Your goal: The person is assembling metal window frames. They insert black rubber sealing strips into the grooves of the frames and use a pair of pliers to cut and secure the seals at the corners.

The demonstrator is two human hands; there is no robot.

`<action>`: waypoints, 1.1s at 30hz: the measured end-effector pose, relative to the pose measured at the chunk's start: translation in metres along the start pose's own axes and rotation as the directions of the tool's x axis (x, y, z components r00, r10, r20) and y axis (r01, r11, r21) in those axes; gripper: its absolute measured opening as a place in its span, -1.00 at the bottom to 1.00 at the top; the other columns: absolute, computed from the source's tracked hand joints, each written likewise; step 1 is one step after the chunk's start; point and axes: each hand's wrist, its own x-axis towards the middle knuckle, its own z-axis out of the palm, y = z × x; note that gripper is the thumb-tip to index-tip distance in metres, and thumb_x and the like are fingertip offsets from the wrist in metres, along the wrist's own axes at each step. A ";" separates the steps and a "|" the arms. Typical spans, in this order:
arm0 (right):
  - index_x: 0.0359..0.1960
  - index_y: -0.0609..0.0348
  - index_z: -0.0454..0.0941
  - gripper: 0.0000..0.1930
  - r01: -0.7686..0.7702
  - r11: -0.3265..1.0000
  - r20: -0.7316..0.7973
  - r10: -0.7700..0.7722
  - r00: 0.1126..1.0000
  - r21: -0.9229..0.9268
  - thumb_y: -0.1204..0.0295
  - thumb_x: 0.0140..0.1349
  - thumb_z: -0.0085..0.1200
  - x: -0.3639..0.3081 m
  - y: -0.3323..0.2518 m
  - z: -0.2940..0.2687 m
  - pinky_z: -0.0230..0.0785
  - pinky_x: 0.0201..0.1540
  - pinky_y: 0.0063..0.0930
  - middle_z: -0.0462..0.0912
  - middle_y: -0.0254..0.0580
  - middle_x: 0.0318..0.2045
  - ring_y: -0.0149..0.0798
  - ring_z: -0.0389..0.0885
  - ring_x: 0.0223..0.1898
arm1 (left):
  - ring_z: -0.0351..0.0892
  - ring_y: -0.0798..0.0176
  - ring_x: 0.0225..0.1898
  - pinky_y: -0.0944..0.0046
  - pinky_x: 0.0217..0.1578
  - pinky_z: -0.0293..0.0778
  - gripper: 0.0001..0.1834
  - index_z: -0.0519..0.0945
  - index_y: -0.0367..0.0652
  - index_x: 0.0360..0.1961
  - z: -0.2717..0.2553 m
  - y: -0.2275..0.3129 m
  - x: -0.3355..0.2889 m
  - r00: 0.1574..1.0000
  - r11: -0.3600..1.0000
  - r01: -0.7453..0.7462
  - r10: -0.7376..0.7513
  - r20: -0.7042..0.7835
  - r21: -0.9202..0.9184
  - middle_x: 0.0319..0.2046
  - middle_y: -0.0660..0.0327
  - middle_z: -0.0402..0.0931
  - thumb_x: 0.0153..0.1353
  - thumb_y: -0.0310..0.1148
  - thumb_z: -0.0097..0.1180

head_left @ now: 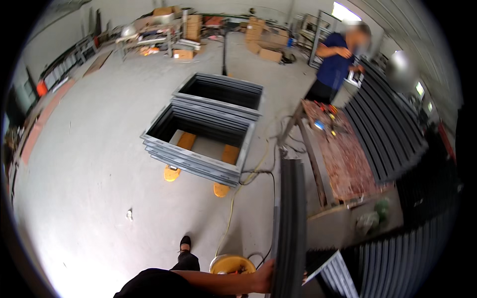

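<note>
Long dark grey profiles, held together in one bundle, rise from the lower edge of view close to the camera. The left forearm, bare below a black sleeve, runs almost level from the lower left to meet them. At its end the left hand is clamped on the bundle's left side near the low end, wrist fairly straight; its fingers pass partly out of sight, so their exact spread cannot be told. A sliver of skin shows at the bundle's right side, too little to tell which hand it is or how its fingers stand.

The bundle is straight, matt and ribbed lengthwise, with a squared far end. It stands out to the left of the bench, that far end appearing just beside the left edge's legs.

Behind the left forearm sits a yellow bucket with small things inside, and a black shoe shows on the floor. Right of the bundle, more grey ribbed lengths lie below the bench's near edge. Hand tools are scattered toward the bench's far end, and dark profiles stand in a row along its right edge. Left of the bench, rectangular grey frames lie in two stacks over yellow forks. Past the bench's far edge stands a co-worker in dark blue; cardboard boxes lie farther off.
</note>
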 end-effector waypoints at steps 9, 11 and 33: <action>0.00 0.37 0.48 -0.47 0.277 0.942 0.319 -0.208 0.925 -0.191 0.28 0.06 0.30 0.107 -0.320 0.199 0.37 -0.07 -0.41 0.61 -0.15 -0.20 -0.30 0.52 -0.17 | 0.38 -0.01 0.11 0.06 0.24 0.25 -0.46 0.46 -0.34 -0.01 0.090 0.282 -0.232 0.878 0.888 -0.450 0.459 0.135 -0.093 -0.04 0.04 0.44 0.13 -0.10 0.08; 0.00 0.39 0.48 -0.48 0.277 0.943 0.509 -0.151 0.847 -0.182 0.28 0.08 0.27 0.136 -0.368 0.221 0.36 -0.06 -0.41 0.61 -0.15 -0.19 -0.30 0.53 -0.16 | 0.38 -0.04 0.11 0.02 0.22 0.27 -0.50 0.51 -0.32 -0.04 0.105 0.313 -0.259 0.832 0.842 -0.501 0.532 0.157 -0.199 -0.05 0.02 0.47 0.14 -0.11 0.09; -0.18 0.24 0.52 -0.20 0.772 0.312 0.831 0.143 0.538 -0.553 -0.37 -0.03 -0.02 0.408 -0.728 0.417 0.37 -0.16 -0.25 0.62 0.05 -0.38 0.02 0.60 -0.25 | 0.54 0.22 -0.10 0.19 0.14 0.33 -0.74 0.56 -0.22 -0.18 0.133 0.610 -0.307 0.111 0.110 -0.993 0.994 -0.016 -0.054 -0.26 0.16 0.59 0.11 -0.36 0.19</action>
